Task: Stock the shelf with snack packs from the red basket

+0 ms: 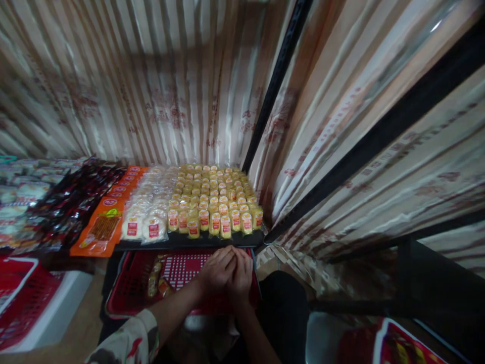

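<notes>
My left hand (215, 270) and my right hand (241, 273) are pressed together, fingers curled, over the right part of a red plastic basket (131, 296). I cannot make out anything between them. A few small yellow packets (156, 283) lie in the basket's left half. Just beyond the hands is the front edge of a black shelf (182, 241) with rows of small yellow packets with red labels (214, 199).
White round packets (146, 212), orange flat packs (104, 222) and dark red packs (71, 202) fill the shelf further left. Another red basket (18, 293) stands at lower left. Striped curtains hang behind and to the right, crossed by black frame bars (276, 81).
</notes>
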The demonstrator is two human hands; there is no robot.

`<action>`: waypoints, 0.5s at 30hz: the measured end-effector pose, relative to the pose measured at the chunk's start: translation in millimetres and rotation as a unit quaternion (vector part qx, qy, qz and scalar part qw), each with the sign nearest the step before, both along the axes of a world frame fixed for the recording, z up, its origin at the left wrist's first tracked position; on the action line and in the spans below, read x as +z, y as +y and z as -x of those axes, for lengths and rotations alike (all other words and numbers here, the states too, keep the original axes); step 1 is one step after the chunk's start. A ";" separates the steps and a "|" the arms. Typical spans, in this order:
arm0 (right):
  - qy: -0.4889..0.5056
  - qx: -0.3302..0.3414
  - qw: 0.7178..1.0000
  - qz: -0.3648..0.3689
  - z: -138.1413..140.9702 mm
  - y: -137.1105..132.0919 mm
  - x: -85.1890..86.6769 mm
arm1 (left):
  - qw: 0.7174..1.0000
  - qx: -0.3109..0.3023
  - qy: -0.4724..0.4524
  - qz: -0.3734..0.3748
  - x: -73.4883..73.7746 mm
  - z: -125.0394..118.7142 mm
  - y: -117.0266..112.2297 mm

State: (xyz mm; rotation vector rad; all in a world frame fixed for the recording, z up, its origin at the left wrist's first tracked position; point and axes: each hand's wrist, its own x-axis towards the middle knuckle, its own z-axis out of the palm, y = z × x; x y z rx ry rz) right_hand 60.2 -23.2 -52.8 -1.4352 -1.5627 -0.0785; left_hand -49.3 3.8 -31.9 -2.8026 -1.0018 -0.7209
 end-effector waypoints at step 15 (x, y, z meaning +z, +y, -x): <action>-0.007 0.155 0.928 0.338 65.7 0.2 -57.6 | 0.945 0.118 0.080 0.296 -43.4 77.4 -20.1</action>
